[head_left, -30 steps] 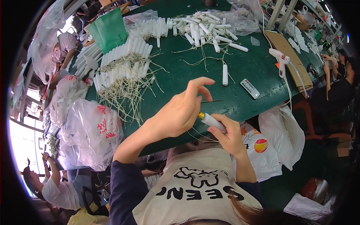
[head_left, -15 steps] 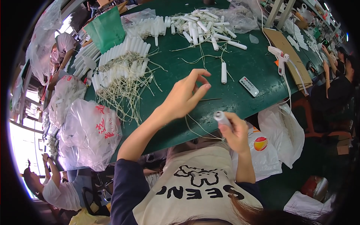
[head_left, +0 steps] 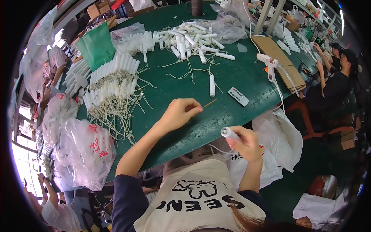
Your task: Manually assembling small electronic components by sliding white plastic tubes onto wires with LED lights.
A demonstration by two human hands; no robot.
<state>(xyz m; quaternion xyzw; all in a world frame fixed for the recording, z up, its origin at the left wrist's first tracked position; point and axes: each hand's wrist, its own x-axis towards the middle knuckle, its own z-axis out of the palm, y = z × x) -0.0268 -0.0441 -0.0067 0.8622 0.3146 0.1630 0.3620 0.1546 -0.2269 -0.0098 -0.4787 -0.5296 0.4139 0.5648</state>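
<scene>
My left hand (head_left: pixel 179 113) is over the green table (head_left: pixel 154 83), its thumb and fingers pinched on a thin brown stick (head_left: pixel 210 103) that points away to the right. My right hand (head_left: pixel 249 146) is wrapped round a white tube (head_left: pixel 231 133) near the table's front edge. The tube's open-looking end faces up and left, and a pale wire (head_left: pixel 218 150) trails below it. Beyond my hands a single white tube (head_left: pixel 212 86) lies on the table beside a small remote control (head_left: pixel 238 96).
A pile of white tubes (head_left: pixel 193 38) lies at the back; rows of wired tubes (head_left: pixel 116 73) are at left. A white glue gun (head_left: pixel 269 65) rests at right by flat cardboard (head_left: pixel 282 63). Plastic bags (head_left: pixel 87 150) hang at the front left. Other people sit on both sides.
My left hand has closed on the thin stick, which was lying on the table, and lifted it. My right hand still holds the tube. The whole view has shifted slightly.
</scene>
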